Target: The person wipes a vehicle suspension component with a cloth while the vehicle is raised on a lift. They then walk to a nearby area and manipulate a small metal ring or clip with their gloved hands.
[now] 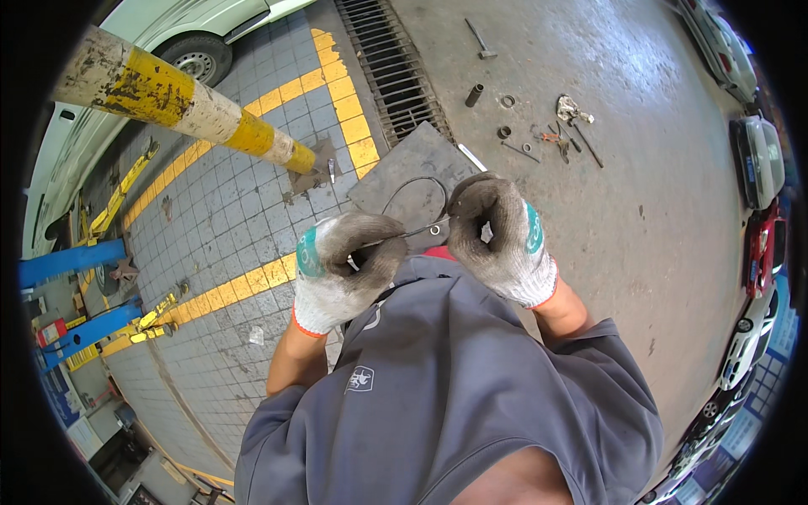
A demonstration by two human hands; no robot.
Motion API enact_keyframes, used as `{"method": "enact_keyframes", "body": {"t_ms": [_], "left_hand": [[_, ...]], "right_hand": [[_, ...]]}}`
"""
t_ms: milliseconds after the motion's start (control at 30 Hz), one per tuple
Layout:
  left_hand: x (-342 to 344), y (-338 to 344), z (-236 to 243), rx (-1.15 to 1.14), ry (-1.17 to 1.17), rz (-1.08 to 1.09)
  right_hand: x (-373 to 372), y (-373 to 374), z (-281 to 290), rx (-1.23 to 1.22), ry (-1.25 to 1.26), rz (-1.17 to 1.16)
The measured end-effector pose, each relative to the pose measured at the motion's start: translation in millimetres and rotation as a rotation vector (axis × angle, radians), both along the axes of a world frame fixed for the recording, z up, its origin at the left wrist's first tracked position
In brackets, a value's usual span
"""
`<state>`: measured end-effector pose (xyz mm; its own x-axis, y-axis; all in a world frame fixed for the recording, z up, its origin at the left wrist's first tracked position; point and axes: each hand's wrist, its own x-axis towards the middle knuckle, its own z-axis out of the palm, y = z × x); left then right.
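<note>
One thin, dark, looped wire (427, 226): over flat, grey floor sheet (402, 162); pinched in my left grip (349, 263) and my right grip (500, 244), both white-gloved. One dark cylinder (475, 95): right of sheet.

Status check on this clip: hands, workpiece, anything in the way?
Left hand and right hand gloved, both pinching. Thin dark loop spans between them, curving out ahead. Nothing seen blocking; dark cylinder apart on floor, ahead right.
</note>
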<state>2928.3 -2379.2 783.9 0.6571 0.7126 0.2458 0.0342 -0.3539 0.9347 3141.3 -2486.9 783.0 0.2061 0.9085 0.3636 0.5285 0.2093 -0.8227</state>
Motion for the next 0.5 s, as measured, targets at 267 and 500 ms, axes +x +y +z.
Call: {"method": "enact_keyframes", "body": {"t_ms": [267, 500], "left_hand": [[-6, 4, 2, 0.017, 0.006, -0.015], [-9, 2, 1, 0.005, -0.013, -0.009]], "right_hand": [[15, -10, -4, -0.099, 0.097, -0.208], [34, -14, -20, -0.147, 0.099, -0.304]]}}
